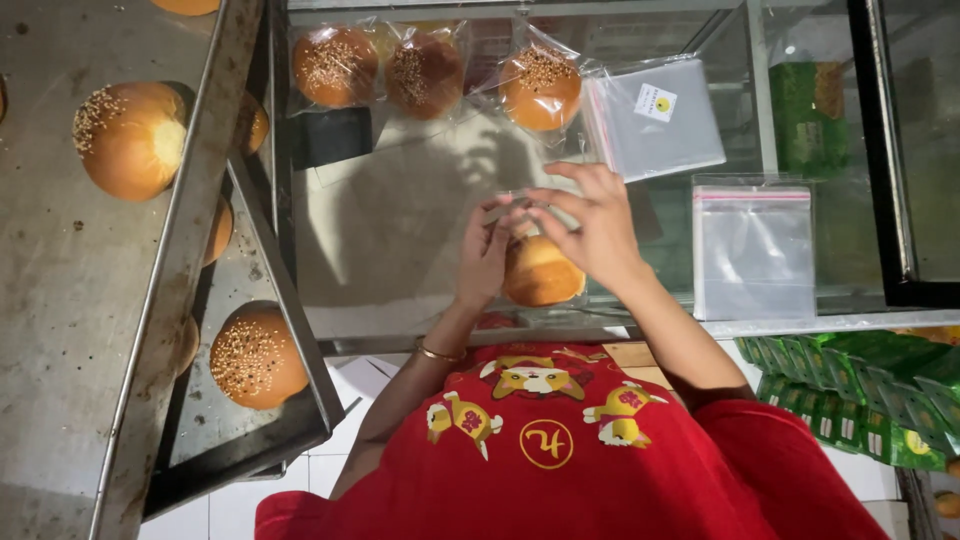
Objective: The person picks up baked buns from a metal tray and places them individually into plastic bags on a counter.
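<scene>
Head view: both hands, left hand [487, 255] and right hand [598, 228], seemingly pinch bun [540, 272] bag near counter edge [800, 324].

Bakery shop — buns [131, 138], glass counter [400, 220]

The bun [541, 272] between the hands is partly hidden behind the left hand [484, 256] and right hand [596, 226]. Whether its clear bag is sealed cannot be told. A tray bun [186, 5] is cut off by the top edge, and others [219, 229] sit half hidden behind the tray rim [190, 215].
</scene>
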